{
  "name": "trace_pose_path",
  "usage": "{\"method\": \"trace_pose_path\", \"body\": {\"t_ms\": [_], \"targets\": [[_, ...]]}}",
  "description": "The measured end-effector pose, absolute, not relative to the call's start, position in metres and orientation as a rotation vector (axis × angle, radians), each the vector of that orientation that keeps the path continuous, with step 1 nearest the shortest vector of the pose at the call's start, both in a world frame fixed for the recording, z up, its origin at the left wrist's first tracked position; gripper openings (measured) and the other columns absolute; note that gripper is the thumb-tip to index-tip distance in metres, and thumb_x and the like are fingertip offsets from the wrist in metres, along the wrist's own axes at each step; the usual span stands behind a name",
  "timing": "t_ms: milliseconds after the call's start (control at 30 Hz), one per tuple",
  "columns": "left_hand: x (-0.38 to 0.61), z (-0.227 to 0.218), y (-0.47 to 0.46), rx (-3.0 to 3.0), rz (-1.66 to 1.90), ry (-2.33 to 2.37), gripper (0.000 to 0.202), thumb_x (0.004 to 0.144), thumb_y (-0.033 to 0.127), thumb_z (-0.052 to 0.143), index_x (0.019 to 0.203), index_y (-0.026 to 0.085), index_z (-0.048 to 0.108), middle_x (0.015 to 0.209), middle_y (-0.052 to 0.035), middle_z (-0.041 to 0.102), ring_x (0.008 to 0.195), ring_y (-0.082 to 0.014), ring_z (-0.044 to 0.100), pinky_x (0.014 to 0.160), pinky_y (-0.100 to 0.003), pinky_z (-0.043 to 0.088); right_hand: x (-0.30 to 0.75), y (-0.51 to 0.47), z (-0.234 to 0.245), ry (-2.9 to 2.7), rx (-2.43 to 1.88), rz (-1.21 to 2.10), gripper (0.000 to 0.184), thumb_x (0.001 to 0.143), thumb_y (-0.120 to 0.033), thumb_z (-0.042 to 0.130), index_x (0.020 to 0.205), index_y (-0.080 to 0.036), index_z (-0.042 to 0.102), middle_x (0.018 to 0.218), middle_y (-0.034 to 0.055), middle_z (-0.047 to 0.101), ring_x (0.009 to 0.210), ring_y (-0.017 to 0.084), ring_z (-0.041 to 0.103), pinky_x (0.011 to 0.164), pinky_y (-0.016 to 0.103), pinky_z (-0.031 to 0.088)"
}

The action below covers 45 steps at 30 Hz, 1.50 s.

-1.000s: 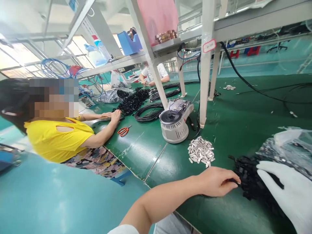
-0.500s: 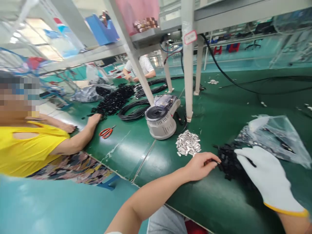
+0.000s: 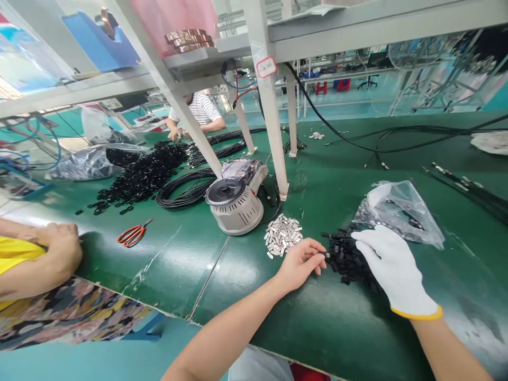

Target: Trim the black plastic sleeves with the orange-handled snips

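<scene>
The bare left hand [image 3: 299,266] pinches one small black part [image 3: 326,254] between its fingertips, just beside the black pile [image 3: 348,260] on the green worktop [image 3: 349,333]. The white-gloved right hand [image 3: 391,267] is spread open, touching the pile's edge.

Left hand [image 3: 299,264] is bare, fingertips pinched together, forearm angled in from lower left. Right hand [image 3: 392,270] is white-gloved, fingers extended, palm down.

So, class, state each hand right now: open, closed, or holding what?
Left hand: closed in a pinch, holding a small black part.
White-gloved right hand: open, holding nothing visible, beside the pile of black parts.
</scene>
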State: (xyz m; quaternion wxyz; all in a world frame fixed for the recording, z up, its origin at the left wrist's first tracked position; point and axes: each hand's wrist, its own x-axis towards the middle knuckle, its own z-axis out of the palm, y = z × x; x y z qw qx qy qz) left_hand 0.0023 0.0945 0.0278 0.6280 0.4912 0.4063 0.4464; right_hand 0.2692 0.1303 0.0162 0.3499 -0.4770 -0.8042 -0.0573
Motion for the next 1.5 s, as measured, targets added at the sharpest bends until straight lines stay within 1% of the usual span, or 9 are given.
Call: {"method": "trace_pose_path", "body": {"t_ms": [167,400,567,733,900,1067,1300,1400,1500], "targets": [[0.002,0.031,0.096,1.077,1.069,0.888,0.044,0.086,0.050,0.080,0.102,0.012,0.066,0.076,-0.0035,0.071,0.058,-0.0109,0.064,0.064,-0.026,0.050,0.272,0.134,0.011,-2.175,-1.169,-0.213,0.032,0.100,-0.021,0.059,0.127,-0.030,0.074,0.126,-0.0005,0.074,0.119,0.020,0.066,0.121,0.050,0.044],[0.002,0.033,0.097,1.001,1.101,0.814,0.038,0.088,0.040,0.082,0.107,0.012,0.064,0.085,-0.0073,0.079,0.066,-0.0151,0.074,0.076,-0.030,0.056,0.252,0.120,0.035,-2.039,-1.001,-0.117,0.035,0.090,-0.019,0.074,0.124,-0.028,0.072,0.121,0.0009,0.075,0.117,0.019,0.067,0.122,0.048,0.047],[0.004,0.031,0.098,0.965,1.099,0.779,0.036,0.089,0.038,0.081,0.108,0.014,0.062,0.085,-0.0082,0.081,0.068,-0.0190,0.077,0.076,-0.034,0.060,0.238,0.108,0.040,-2.104,-0.889,-0.019,0.040,0.087,-0.018,0.077,0.125,-0.028,0.070,0.123,0.0005,0.074,0.117,0.019,0.068,0.123,0.050,0.046],[0.007,0.032,0.094,1.025,1.083,0.790,0.031,0.089,0.035,0.082,0.105,0.013,0.068,0.083,-0.0056,0.079,0.066,-0.0142,0.073,0.074,-0.029,0.059,0.226,0.100,0.040,-2.064,-0.898,0.005,0.034,0.086,-0.023,0.080,0.118,-0.024,0.070,0.119,0.0031,0.075,0.117,0.021,0.068,0.120,0.050,0.048],[0.013,0.027,0.089,1.013,1.129,0.797,0.030,0.086,0.034,0.085,0.103,0.014,0.072,0.081,-0.0027,0.075,0.067,-0.0114,0.070,0.073,-0.026,0.056,0.217,0.093,0.038,-2.060,-0.904,-0.031,0.027,0.087,-0.018,0.077,0.111,-0.025,0.070,0.115,0.0015,0.075,0.120,0.021,0.067,0.118,0.046,0.050],[0.018,0.023,0.084,0.846,1.096,0.762,0.036,0.084,0.041,0.085,0.099,0.013,0.070,0.076,-0.0026,0.073,0.060,-0.0108,0.066,0.067,-0.026,0.051,0.216,0.087,0.029,-1.973,-0.958,-0.021,0.026,0.085,-0.018,0.078,0.109,-0.025,0.071,0.116,0.0018,0.075,0.128,0.024,0.064,0.115,0.048,0.052],[0.018,0.028,0.078,0.963,1.096,0.860,0.048,0.077,0.053,0.088,0.096,0.012,0.070,0.072,-0.0017,0.067,0.060,-0.0113,0.062,0.066,-0.028,0.049,0.216,0.087,0.018,-2.002,-0.973,-0.064,0.023,0.086,-0.025,0.079,0.109,-0.025,0.073,0.114,0.0038,0.076,0.128,0.029,0.065,0.114,0.051,0.052],[0.015,0.032,0.074,1.061,1.078,0.848,0.048,0.085,0.057,0.079,0.101,0.015,0.064,0.076,-0.0018,0.065,0.063,-0.0121,0.061,0.065,-0.028,0.049,0.215,0.085,0.017,-1.988,-0.954,-0.076,0.026,0.086,-0.024,0.079,0.111,-0.025,0.073,0.116,0.0043,0.076,0.128,0.030,0.065,0.115,0.053,0.052],[0.009,0.040,0.071,1.362,0.988,0.925,0.033,0.099,0.050,0.060,0.105,0.018,0.056,0.074,0.0012,0.059,0.064,-0.0118,0.054,0.065,-0.027,0.045,0.215,0.085,0.017,-1.999,-0.906,-0.080,0.028,0.085,-0.023,0.080,0.112,-0.025,0.073,0.116,0.0039,0.076,0.126,0.030,0.066,0.114,0.054,0.052]]}}
